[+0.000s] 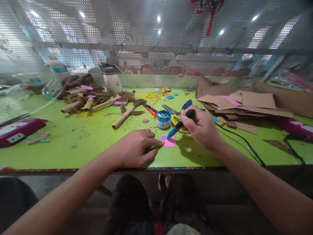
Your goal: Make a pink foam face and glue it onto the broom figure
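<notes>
My right hand [201,127] is closed round a blue and black glue gun [181,123], its tip down on a small pink foam shape [169,141] lying on the green table [73,147]. A blue spiral mark shows on the shape's left part. My left hand [134,147] rests on the table with fingers stretched flat, fingertips at the pink shape's left edge. A small blue-lidded pot [163,119] stands just behind the shape.
Rolled brown paper brooms [127,114] and scraps lie at the back left, scissors [171,109] and an orange cutter [152,111] near the pot. Stacked cardboard sheets [244,102] fill the right. A black cable [242,143] runs across the right. A magenta case [19,130] sits left. Perforated metal screen behind.
</notes>
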Demonstrator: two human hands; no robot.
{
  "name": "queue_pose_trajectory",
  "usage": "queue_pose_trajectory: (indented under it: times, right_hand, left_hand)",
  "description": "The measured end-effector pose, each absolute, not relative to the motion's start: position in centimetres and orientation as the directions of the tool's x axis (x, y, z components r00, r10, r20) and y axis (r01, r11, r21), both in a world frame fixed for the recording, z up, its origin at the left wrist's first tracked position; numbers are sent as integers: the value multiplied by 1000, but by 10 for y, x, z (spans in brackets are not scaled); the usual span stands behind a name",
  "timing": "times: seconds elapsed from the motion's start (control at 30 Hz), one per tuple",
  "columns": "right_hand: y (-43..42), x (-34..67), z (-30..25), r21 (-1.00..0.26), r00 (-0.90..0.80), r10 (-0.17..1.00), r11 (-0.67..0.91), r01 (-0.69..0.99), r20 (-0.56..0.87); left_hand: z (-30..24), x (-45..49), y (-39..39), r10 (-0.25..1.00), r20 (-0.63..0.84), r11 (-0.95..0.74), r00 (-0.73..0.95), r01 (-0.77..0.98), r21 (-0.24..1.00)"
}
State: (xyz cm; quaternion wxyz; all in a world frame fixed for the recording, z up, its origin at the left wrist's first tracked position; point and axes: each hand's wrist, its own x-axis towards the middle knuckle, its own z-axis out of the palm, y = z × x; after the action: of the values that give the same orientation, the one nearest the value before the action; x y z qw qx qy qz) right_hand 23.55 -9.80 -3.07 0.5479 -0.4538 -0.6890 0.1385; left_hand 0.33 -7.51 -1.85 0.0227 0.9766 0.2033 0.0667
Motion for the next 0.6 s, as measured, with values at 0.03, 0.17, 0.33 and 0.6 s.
queue_pose_trajectory:
  times: [0.03, 0.17, 0.33, 0.6]
  right_hand:
    - [-98, 235, -30, -698, 11, 783, 548, 460, 622]
    - [-99, 235, -29, -736, 37, 798, 536, 413, 601]
    - [-99, 235, -30, -706, 52, 777, 540, 459, 628]
    - [-100, 235, -30, -700, 1, 786, 549, 456, 618]
  left_hand:
    - [-19, 3, -75, 399, 122, -917, 909, 393, 74]
    - [-19, 3, -75, 402, 123, -915, 907, 397, 70]
    - [-18, 4, -76, 399, 117, -917, 909, 395, 59]
    - [-19, 3, -75, 405, 125, -914, 906, 398, 78]
